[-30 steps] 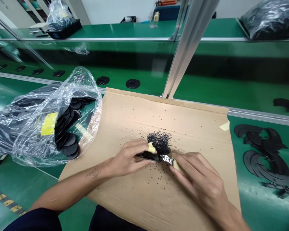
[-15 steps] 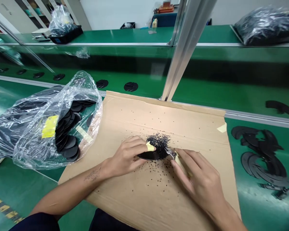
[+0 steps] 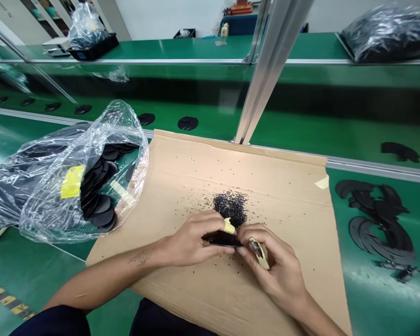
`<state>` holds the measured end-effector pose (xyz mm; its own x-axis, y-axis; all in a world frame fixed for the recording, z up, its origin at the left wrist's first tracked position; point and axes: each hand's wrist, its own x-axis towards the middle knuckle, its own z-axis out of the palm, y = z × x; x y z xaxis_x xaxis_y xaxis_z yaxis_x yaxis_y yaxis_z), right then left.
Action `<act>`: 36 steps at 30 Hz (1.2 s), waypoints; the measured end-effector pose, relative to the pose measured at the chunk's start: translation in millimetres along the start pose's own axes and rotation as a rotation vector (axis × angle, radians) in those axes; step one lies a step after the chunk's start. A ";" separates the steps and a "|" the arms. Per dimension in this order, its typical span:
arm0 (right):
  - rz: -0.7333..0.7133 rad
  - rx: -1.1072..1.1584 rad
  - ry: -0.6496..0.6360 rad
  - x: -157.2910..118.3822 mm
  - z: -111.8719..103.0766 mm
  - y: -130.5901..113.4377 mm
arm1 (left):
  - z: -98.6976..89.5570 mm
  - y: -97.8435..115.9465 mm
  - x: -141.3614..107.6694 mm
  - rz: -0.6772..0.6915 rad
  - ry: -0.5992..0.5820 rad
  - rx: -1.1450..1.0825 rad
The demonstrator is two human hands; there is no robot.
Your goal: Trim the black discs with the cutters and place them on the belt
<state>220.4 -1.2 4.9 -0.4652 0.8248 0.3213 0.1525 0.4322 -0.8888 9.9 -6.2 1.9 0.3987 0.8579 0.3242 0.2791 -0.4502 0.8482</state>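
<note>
A thin black disc [image 3: 222, 239] is held above the cardboard sheet [image 3: 182, 289], tilted. My left hand [image 3: 196, 237] pinches it from the left, a yellow wrap around one fingertip. On its right edge are the fingertips of my right hand [image 3: 275, 259], which also holds a small tool with pale handles [image 3: 261, 254] in the palm; the tool's tip is hidden. Just beyond the disc lies a pile of tiny black pieces [image 3: 230, 205], with more scattered around it on the cardboard.
A clear plastic bag [image 3: 49, 172] full of black discs lies at the left. Curved black parts [image 3: 381, 224] rest on the green table at the right. Behind the cardboard rises a metal post [image 3: 266, 74]. More discs [image 3: 188, 123] sit on the green surface beyond.
My right hand has turned, with the tool drawn back into the palm and its fingertips now at the disc. The disc and my left hand have shifted slightly toward me and right.
</note>
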 end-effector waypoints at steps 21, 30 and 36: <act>-0.204 -0.159 0.027 -3.6 -1.7 -2.3 | -3.4 2.7 2.2 -0.037 -0.035 -0.255; -0.190 -0.223 0.098 3.1 -6.7 -1.7 | -5.4 -5.8 -1.2 0.100 0.122 0.009; -0.343 -0.375 -0.013 1.1 -10.4 4.2 | -2.9 -7.1 -3.1 0.160 0.102 0.083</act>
<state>229.7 5.4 4.9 -0.5542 0.6090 0.5674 0.2910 0.7804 -0.5535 4.1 -5.0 -4.0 0.3543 0.7926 0.4963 0.2923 -0.5980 0.7463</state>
